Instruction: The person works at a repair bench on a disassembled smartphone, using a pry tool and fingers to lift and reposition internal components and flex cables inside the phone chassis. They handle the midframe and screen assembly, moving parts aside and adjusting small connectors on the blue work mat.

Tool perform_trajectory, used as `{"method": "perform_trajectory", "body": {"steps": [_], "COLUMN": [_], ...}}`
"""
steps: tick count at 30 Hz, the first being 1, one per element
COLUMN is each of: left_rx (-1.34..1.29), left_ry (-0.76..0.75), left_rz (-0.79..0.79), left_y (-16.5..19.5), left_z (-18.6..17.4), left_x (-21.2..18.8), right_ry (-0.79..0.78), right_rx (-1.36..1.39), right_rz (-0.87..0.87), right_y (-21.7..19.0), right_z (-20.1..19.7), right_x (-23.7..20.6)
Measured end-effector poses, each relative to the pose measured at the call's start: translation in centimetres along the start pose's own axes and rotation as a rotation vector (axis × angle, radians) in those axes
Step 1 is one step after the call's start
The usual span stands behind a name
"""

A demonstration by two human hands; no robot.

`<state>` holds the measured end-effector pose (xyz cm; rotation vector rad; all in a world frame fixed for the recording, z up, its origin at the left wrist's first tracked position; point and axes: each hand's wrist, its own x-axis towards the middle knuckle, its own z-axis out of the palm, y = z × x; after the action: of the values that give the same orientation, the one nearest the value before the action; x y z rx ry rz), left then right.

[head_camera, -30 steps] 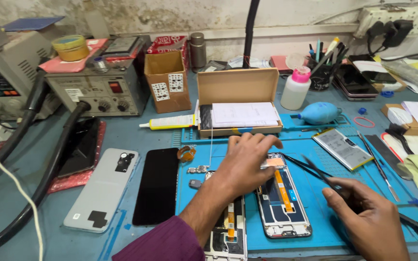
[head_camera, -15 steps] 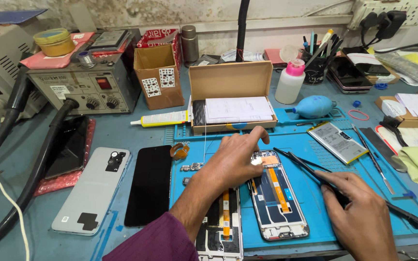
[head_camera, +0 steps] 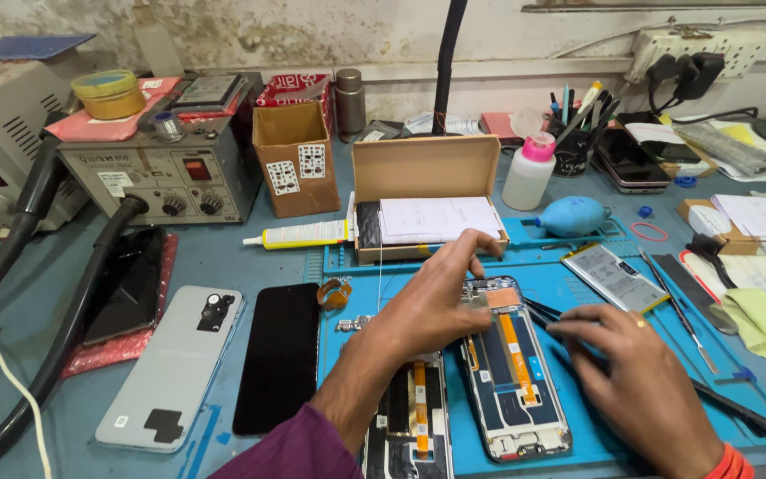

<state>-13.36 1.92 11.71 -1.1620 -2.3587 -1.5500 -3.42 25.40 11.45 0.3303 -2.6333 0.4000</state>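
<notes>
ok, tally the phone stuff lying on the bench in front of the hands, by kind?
Opened phone frames: 2, one under the left hand and by the right hand, one nearer
Back cover, silver: 1
Black screen panel: 1
Loose battery: 1
Total: 5

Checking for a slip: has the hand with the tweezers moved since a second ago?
Yes. The right hand came in leftward along the opened phone, and the tweezers now reach its edge.
</notes>
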Motion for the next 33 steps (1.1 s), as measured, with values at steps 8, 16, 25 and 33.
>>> {"method": "perform_trajectory", "body": {"steps": [8,16,25,33], "left_rx": [-0.638,-0.783,-0.811,-0.824], "left_ry": [0.002,0.146,0.168,0.151], "left_rz": [-0.14,-0.196,-0.278,-0.338], "left_y": [0.8,1.4,2.6,2.6], "left_z": [-0.8,-1.4,-0.7,-0.7], "left_x": [0.9,2.0,2.5,2.8], "right_ry": [-0.475,-0.523,-0.431,-0.453], "right_rx": [0.865,1.347,1.391,1.408], "right_rz": [0.468,0.315,0.228,0.27], "right_y": [2.8,6.1,8.7,9.0], "right_z": [-0.9,1.6,2.1,2.2], "right_x": [9.1,10.4,8.5,8.5]}}
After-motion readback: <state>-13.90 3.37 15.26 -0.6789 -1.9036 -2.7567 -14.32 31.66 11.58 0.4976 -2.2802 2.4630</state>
